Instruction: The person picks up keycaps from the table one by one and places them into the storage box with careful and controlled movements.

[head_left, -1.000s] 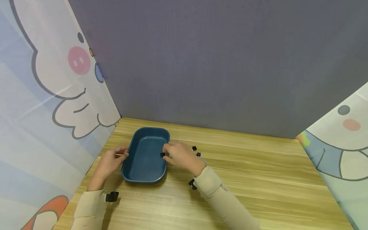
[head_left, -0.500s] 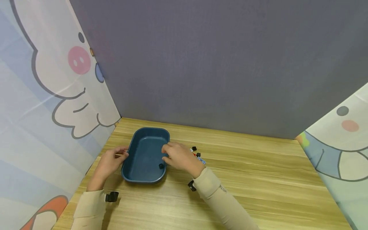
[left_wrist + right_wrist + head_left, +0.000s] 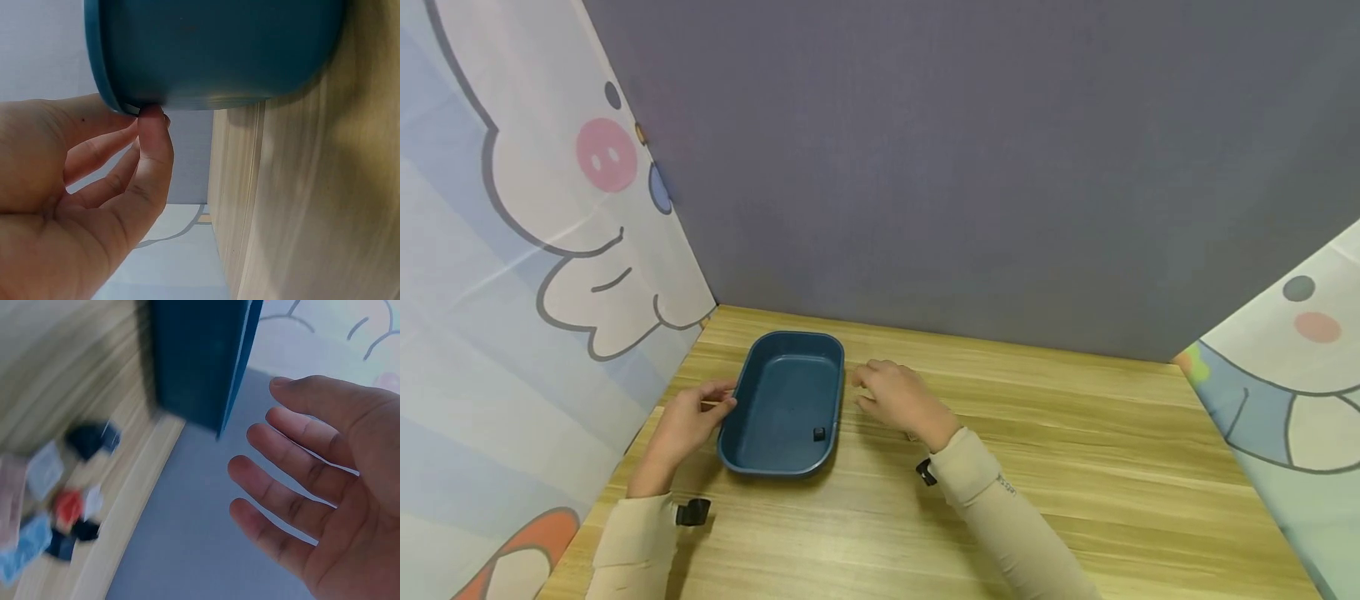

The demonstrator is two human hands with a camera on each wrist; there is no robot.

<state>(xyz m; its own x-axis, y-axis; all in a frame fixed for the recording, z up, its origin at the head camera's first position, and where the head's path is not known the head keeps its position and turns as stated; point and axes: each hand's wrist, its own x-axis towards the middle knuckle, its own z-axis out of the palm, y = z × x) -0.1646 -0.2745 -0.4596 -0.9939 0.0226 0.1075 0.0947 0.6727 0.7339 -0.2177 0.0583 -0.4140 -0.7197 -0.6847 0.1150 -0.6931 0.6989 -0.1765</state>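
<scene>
Pinching the rim of the blue tray between thumb and fingers, the left hand is at the tray's left long side. The right hand is just outside the tray's right long side, apart from it; its fingers are spread and slightly bent. The tray lies on the wooden table, its long sides running away from the person. Inside the tray, on its floor, a small black cube lies toward the near end, close to the right wall. On the table to the right of the tray, the right wrist view shows a blurred cluster of small pieces: a dark piece nearest the tray, then a white piece, a red piece and a pale blue piece farther from it; in the head view the right hand hides most of them. Beyond the tray's far end stands a grey panel, and to the left of the tray hangs a sheet with cartoon drawings
</scene>
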